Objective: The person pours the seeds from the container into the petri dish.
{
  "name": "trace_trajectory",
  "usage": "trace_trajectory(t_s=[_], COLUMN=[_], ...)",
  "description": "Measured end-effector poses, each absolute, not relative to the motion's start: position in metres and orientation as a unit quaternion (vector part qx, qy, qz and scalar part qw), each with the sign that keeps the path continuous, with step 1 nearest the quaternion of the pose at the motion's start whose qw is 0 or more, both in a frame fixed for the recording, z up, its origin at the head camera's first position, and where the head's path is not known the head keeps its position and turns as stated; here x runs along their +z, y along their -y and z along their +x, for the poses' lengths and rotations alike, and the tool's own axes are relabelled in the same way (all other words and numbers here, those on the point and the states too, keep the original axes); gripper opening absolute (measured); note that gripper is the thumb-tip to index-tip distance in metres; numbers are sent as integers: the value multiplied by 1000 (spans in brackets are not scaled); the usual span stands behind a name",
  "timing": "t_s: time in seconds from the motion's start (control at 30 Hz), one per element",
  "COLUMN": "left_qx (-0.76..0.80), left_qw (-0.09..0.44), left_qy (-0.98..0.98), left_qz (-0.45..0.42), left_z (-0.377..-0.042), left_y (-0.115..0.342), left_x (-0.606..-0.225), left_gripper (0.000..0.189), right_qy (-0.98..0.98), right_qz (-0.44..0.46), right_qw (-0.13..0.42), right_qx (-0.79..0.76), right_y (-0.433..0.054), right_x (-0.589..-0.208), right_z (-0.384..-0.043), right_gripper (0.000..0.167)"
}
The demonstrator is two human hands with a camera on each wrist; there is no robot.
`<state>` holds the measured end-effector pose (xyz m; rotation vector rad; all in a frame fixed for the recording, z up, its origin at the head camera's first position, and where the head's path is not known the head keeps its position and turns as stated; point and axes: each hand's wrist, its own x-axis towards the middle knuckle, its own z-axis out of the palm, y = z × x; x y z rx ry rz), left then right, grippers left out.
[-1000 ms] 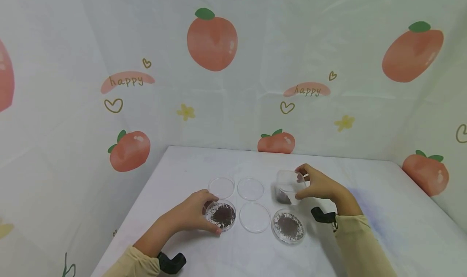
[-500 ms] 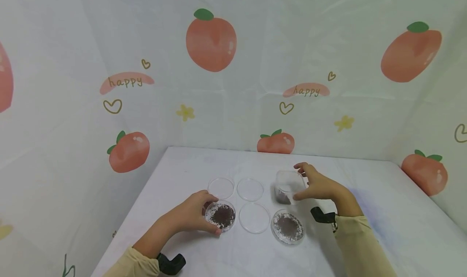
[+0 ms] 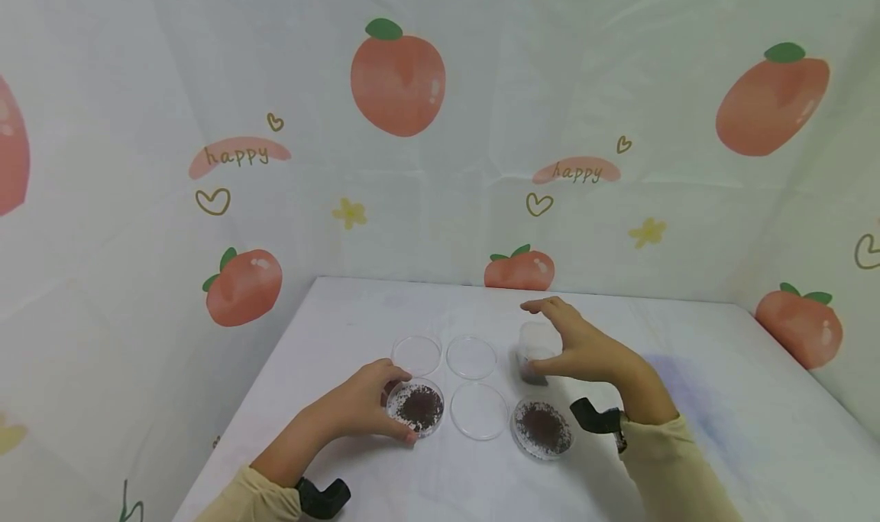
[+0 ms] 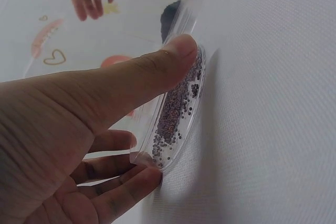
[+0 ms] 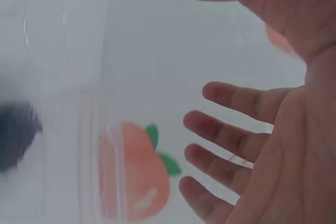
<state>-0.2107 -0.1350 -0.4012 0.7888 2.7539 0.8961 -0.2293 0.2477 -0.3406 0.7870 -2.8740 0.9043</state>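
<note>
In the head view, my left hand [image 3: 360, 401] grips the rim of a round clear petri dish [image 3: 441, 411] holding small dark beads. Thumb and fingers pinch that dish [image 4: 178, 148] from opposite sides in the left wrist view, close to the white cloth. My right hand [image 3: 584, 350] is spread in front of a clear box-like container [image 3: 535, 335] with dark contents at the bottom. In the right wrist view, a gap shows between its fingers and the container [image 5: 63, 40]. A second petri dish [image 3: 550, 456] with dark beads sits nearer, below the right hand.
Three clear round pieces, dishes or lids, lie between: a far left one [image 3: 417, 355], a far middle one [image 3: 471, 358] and a nearer one [image 3: 480, 411]. White cloth covers the table [image 3: 426, 484]. A printed curtain [image 3: 467, 163] closes the back and sides.
My right hand has moved left across the front of the container, its fingers parting from the container's side. The left hand and its petri dish have stayed in place.
</note>
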Motion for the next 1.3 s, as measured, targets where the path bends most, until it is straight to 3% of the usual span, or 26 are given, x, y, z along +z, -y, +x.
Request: trace_trajectory(t_s=[0.17,0.3,0.6,1.07,1.3], left_qx=[294,291,297,298,300], left_qw=[64,63,66,73,73], left_qy=[-915,-915,-913,-913,-912], left_qz=[271,273,271,270,270], left_z=[-213,-214,-213,-214,-212], left_y=[136,136,136,136,134], left_x=[-404,-404,-402,-403,-400], left_gripper=[92,92,92,94,93], right_qy=[912,900,926,952,954], right_qz=[297,331,289,218,218], right_qw=[9,-25,-81,-121,-113], right_qx=[283,283,229,179,171], right_y=[-222,-199,-175,-171,-172], right_x=[-339,-344,-353,-365,-375], right_z=[-220,-214,-204,-204,-208], right_gripper=[73,64,52,69,64])
